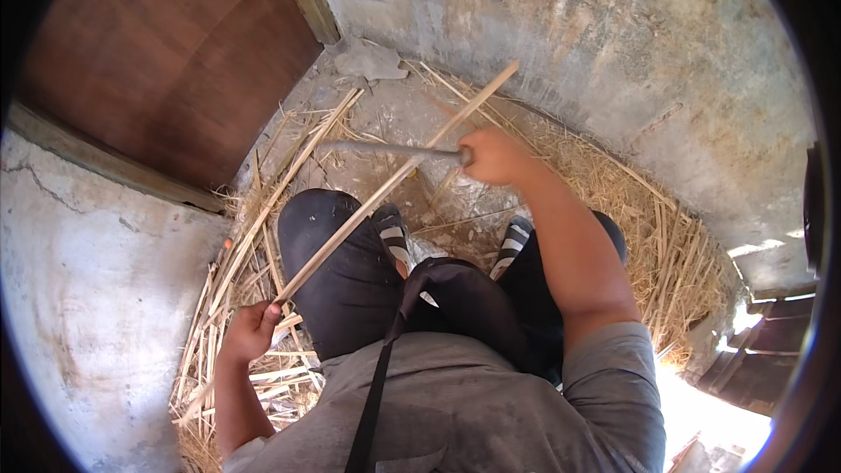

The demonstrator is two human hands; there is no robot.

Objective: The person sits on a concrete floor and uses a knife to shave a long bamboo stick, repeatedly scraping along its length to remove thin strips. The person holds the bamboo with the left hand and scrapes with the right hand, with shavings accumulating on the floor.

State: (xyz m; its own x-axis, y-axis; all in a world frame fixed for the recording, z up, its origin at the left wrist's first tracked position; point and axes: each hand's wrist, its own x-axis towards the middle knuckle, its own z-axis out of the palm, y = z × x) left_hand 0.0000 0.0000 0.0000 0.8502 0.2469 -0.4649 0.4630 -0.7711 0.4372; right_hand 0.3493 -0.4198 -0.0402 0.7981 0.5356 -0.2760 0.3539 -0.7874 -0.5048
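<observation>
My left hand is closed around the lower end of a long pale bamboo strip, beside my left knee. The strip slants up and away to the right, over that knee. My right hand grips the short handle of a long-bladed knife. Its narrow grey blade points left, and it crosses the strip a little past the middle, close to the handle. Whether the blade's edge is biting into the strip cannot be made out.
Several split strips lie along my left side. A heap of shavings and cut pieces lines the wall on the right. A reddish-brown door panel stands at the far left, and a flat grey slab lies near its frame.
</observation>
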